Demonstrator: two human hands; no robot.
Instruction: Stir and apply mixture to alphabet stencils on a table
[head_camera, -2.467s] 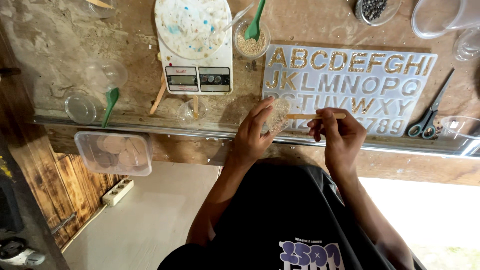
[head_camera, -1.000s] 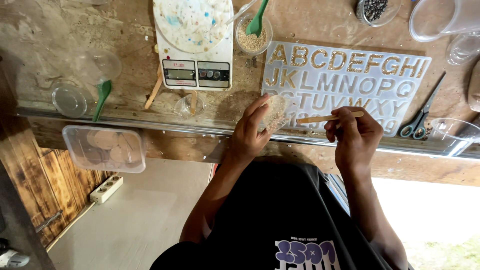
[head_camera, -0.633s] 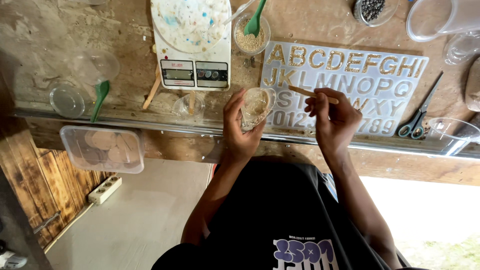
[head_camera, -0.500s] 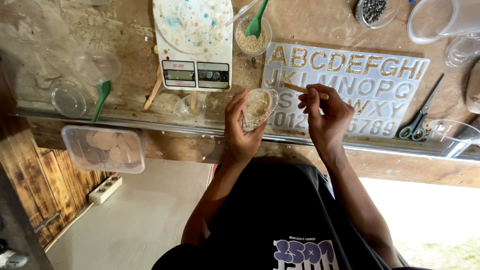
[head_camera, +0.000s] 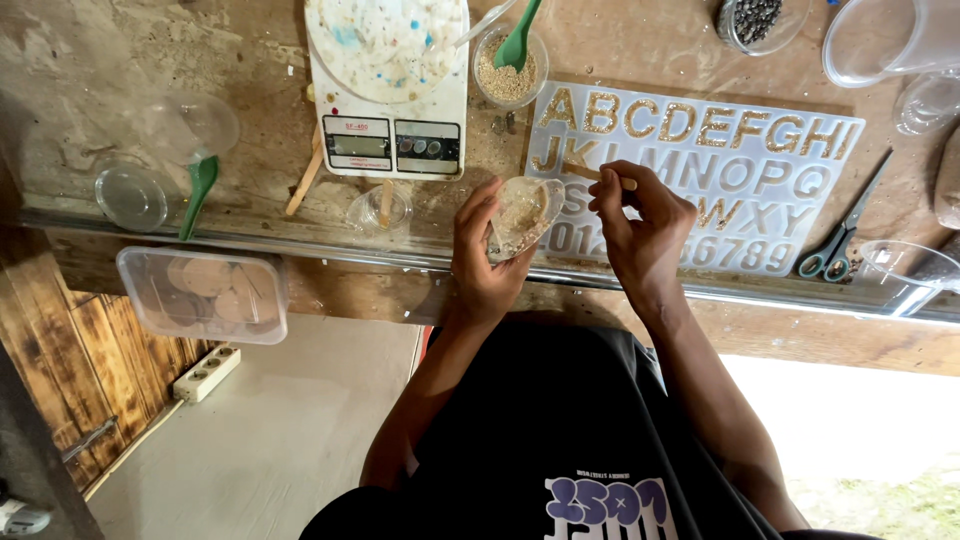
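My left hand (head_camera: 484, 262) holds a small clear plastic cup (head_camera: 523, 211) tilted on its side, with pale gritty mix inside. My right hand (head_camera: 640, 228) pinches a thin wooden stick (head_camera: 590, 173) whose tip points left over the cup's rim. Both hands hover over the lower left part of a clear silicone letter-and-number mould (head_camera: 700, 170) lying on the wooden workbench (head_camera: 120, 70). Several letters in the mould's top row are filled with gold glitter.
A white kitchen scale (head_camera: 388, 85) with a speckled round pad stands at left of the mould. Behind it is a cup of grit with a green spoon (head_camera: 517, 40). Scissors (head_camera: 842, 232) lie at right. Clear cups (head_camera: 130, 195), another green spoon (head_camera: 197, 192) and a lidded plastic box (head_camera: 205, 293) sit left.
My left hand has tipped the cup and brought it up to the mould's lower left. My right hand has swung the stick from pointing flat across the mould to the cup's rim.
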